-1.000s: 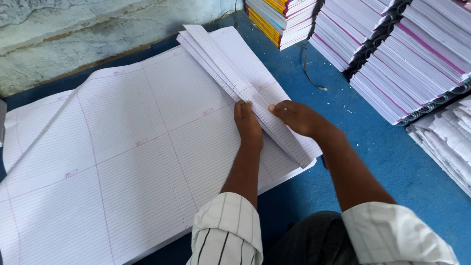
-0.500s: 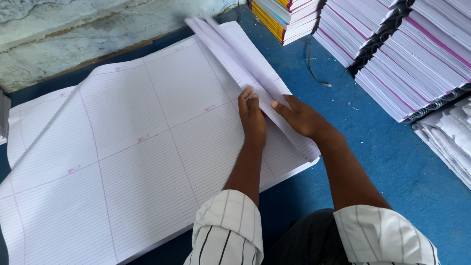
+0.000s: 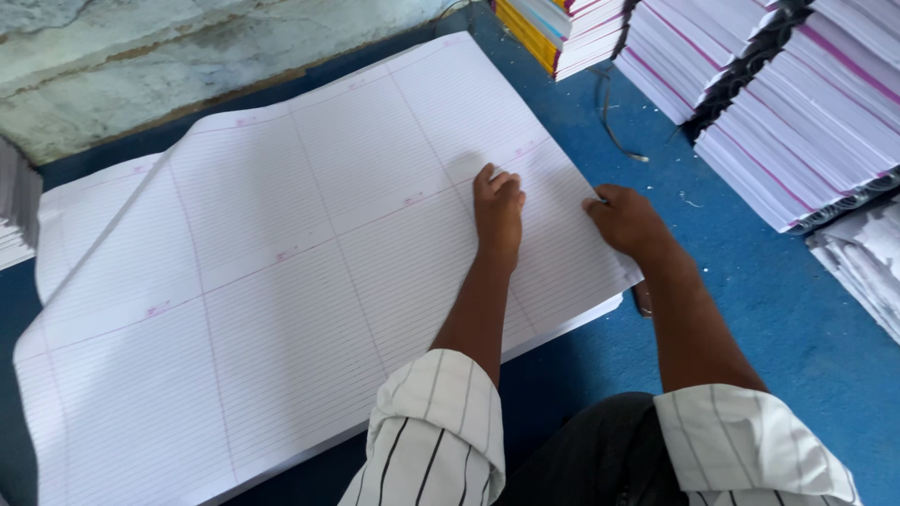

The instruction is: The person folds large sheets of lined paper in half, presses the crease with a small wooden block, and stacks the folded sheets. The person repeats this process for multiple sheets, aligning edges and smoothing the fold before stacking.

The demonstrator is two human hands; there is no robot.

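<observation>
A good deal of this is cut off: the big ruled sheet (image 3: 281,281) runs out of view at the bottom left, and how many sheets lie stacked under it cannot be told, though a second edge shows just below its near right corner and another sheet peeks out at the far left. The left hand (image 3: 497,211) lies flat on the sheet with fingers together and slightly curled at the tips, pressing down and gripping nothing. The right hand (image 3: 626,222) sits just to the right of it at the sheet's right edge; its fingertips are tucked against the paper edge, and whether they pinch the edge or only press on it is hard to make out. Both forearms come up from rolled white sleeves with dark stripes (image 3: 436,431), and the rest of the person is hidden below the frame. The sheet spreads away from the hands to the left and forward, lying on a blue floor (image 3: 750,319). Beyond the right hand, well apart from it, stand stacks of white pages with pink bands (image 3: 797,122); I count two clearly, both cropped by the top edge. Ahead of the hands is one pile with yellow and coloured spines (image 3: 553,28), also cropped. To the far right, a loose heap of pale paper (image 3: 862,262) is half out of view. A thin dark cord (image 3: 614,126) lies on the floor between the hands and the stacks.
</observation>
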